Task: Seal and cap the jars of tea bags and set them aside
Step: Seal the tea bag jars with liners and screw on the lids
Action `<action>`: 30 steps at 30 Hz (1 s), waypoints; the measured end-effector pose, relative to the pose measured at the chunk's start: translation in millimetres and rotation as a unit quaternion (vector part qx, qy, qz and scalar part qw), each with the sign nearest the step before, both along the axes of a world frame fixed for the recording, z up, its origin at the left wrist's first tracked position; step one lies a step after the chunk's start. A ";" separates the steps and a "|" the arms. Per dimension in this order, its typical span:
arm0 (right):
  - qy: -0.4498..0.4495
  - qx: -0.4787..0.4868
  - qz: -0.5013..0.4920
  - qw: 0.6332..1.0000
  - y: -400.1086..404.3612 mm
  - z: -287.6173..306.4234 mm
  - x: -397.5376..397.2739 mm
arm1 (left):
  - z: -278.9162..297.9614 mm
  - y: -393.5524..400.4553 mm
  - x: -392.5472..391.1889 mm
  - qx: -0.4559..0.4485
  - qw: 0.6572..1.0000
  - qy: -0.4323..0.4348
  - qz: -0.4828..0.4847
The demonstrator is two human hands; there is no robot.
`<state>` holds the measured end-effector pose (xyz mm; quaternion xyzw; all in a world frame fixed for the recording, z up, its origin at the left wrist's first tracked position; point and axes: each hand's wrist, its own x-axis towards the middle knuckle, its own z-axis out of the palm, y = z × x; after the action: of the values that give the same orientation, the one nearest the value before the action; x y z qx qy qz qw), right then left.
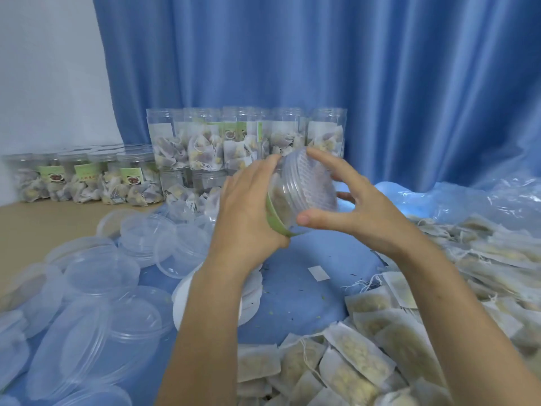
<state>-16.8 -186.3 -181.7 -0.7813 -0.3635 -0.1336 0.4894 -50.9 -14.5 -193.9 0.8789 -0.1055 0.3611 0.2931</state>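
Note:
A clear plastic jar (288,200) with a green label and tea bags inside is tilted in mid-air, its threaded mouth facing right. My left hand (248,209) grips its body. My right hand (348,200) is spread around the mouth, where a patterned seal disc (317,183) covers the opening; thumb below, fingers above. Loose clear lids (96,288) lie heaped at the left. A stack of white seal discs (248,300) sits under my left forearm.
Filled jars (246,142) stand stacked at the back against a blue curtain, with capped jars (85,177) in a lower row at the left. Loose tea bags (409,332) pile up at the right and front. A blue cloth (307,288) covers the surface.

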 end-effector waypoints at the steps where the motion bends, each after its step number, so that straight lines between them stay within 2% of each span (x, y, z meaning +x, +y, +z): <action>1: 0.007 -0.014 0.016 1.000 -1.6 -0.5 -0.3 | 1.5 5.0 -2.7 0.021 1.000 0.018 0.007; 4: 0.037 -0.047 0.072 0.996 -2.0 -1.8 0.2 | 3.7 16.4 -9.2 0.064 0.997 0.050 0.010; 6: 0.041 -0.051 0.086 0.994 -0.3 -4.4 2.7 | 4.5 21.8 -12.4 0.060 0.996 0.065 0.011; 9: 0.020 -0.061 0.083 0.995 1.5 -5.4 2.6 | 6.4 26.0 -16.1 0.058 0.994 0.087 0.014; 13: -0.052 -0.142 0.105 0.983 -1.4 -1.1 -2.1 | 8.9 27.1 -18.6 0.079 0.989 0.122 0.022; 16: -0.072 -0.145 0.070 0.984 1.7 0.3 -5.2 | 8.6 29.1 -19.6 0.087 0.988 0.122 0.032; 20: 0.051 -0.063 -0.032 0.996 10.8 -1.3 -8.2 | 5.3 32.9 -18.2 0.098 0.988 0.114 0.023; 22: 0.069 -0.081 -0.052 0.993 14.2 -3.5 -5.7 | 2.2 33.9 -17.2 0.096 0.987 0.127 0.019; 27: 0.010 -0.122 -0.033 0.992 18.4 -4.8 -5.4 | 0.6 36.0 -15.8 0.073 0.993 0.089 0.021; 30: -0.095 -0.164 0.036 0.981 22.0 -3.6 -9.9 | -0.8 41.6 -17.4 0.038 0.996 0.086 -0.002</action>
<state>-26.7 -164.3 -185.2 -0.8211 -0.4531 -0.1286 0.3224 -68.3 27.1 -194.7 0.9169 -0.0954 0.2797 0.2682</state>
